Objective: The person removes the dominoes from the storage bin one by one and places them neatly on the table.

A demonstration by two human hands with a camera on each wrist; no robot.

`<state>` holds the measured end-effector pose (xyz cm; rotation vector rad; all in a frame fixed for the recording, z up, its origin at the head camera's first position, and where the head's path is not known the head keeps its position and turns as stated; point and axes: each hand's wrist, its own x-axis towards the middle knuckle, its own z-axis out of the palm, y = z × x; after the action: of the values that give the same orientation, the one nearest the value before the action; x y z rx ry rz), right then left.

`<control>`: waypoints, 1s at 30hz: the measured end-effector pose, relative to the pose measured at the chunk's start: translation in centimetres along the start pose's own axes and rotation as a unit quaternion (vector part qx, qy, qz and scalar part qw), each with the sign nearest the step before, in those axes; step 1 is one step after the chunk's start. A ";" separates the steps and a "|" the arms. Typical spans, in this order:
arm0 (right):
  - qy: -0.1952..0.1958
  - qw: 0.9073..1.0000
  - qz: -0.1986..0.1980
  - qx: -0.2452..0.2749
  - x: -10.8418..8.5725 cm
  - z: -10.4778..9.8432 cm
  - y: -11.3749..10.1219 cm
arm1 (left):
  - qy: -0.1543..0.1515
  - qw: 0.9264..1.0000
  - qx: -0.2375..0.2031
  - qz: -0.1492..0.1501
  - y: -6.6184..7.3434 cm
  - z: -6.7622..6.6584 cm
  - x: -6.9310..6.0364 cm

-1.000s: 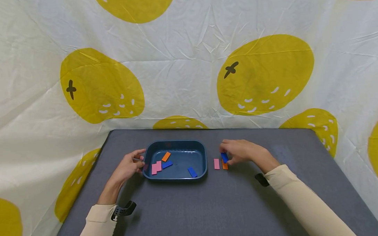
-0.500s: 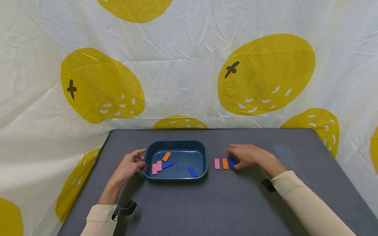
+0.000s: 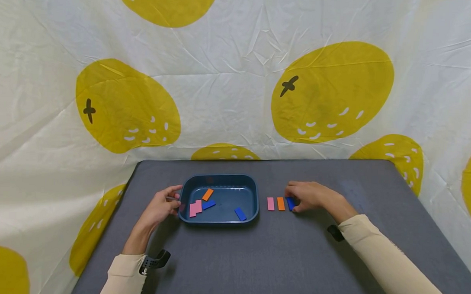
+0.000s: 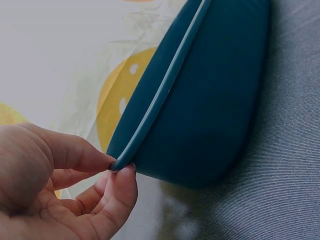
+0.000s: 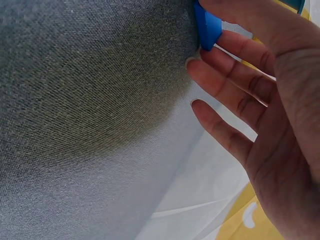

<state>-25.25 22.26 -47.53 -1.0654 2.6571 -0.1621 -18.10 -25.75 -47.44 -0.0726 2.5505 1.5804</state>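
Note:
My left hand (image 3: 159, 208) pinches the left rim of the dark blue tray (image 3: 217, 222); in the left wrist view its thumb and a finger grip the rim (image 4: 165, 90). On the table right of the tray, my right hand (image 3: 311, 196) holds a blue tile (image 3: 290, 204) by its ends, between thumb and fingers. The right wrist view shows that blue tile (image 5: 208, 27) at the fingertips, low against the cloth. Left of it lie an orange tile (image 3: 281, 204) and a pink tile (image 3: 270, 203), side by side and apart.
Inside the tray lie an orange tile (image 3: 208, 194), two pink tiles (image 3: 192, 210) touching each other, and two blue tiles (image 3: 240, 214). A grey cloth (image 3: 231, 259) covers the table. Behind it hangs a white curtain (image 3: 221, 107) with yellow fruit shapes.
The blue tile in my right hand has moved right and down, from over the orange tile to the table beside it. My left hand has stayed at the tray rim.

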 end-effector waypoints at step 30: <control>0.005 1.000 0.003 -0.015 0.3 0.2 0.1 | -0.004 1.000 0.003 0.002 0.1 0.0 -0.1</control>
<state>-25.44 22.08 -47.82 -1.0674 2.6796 -0.1268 -18.06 -25.74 -47.33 -0.0602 2.5515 1.5727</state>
